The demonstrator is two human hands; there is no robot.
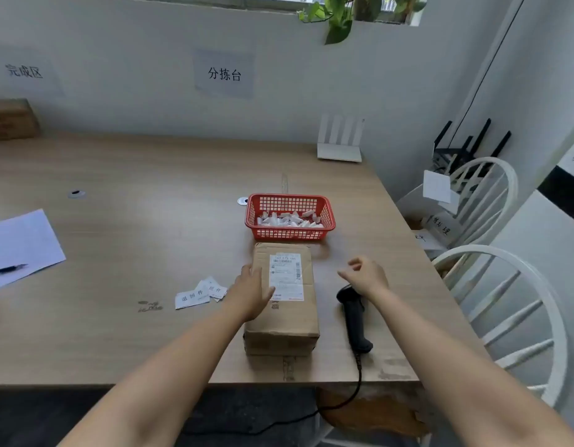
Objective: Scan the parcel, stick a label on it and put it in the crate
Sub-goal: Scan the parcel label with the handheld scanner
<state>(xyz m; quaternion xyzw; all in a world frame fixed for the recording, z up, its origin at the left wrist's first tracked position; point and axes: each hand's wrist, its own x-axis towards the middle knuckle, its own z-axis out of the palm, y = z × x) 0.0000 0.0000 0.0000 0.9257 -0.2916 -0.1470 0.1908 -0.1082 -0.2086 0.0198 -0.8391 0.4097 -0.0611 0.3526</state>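
A brown cardboard parcel [287, 317] lies near the table's front edge, a white shipping label [286, 276] on its top. My left hand [249, 291] rests flat on the parcel's left side, fingers spread over the label's edge. A black handheld scanner [355, 321] lies on the table just right of the parcel, its cable running off the front edge. My right hand [366, 275] hovers above the scanner's head, fingers loosely curled and holding nothing. Small white printed labels [200, 295] lie on the table left of the parcel.
A red plastic basket [290, 234] with several small white items stands right behind the parcel. White paper with a black pen [10, 269] lies far left. A brown box [11, 119] sits at the back left, a white router [340, 140] at the back. White chairs [517, 304] stand right.
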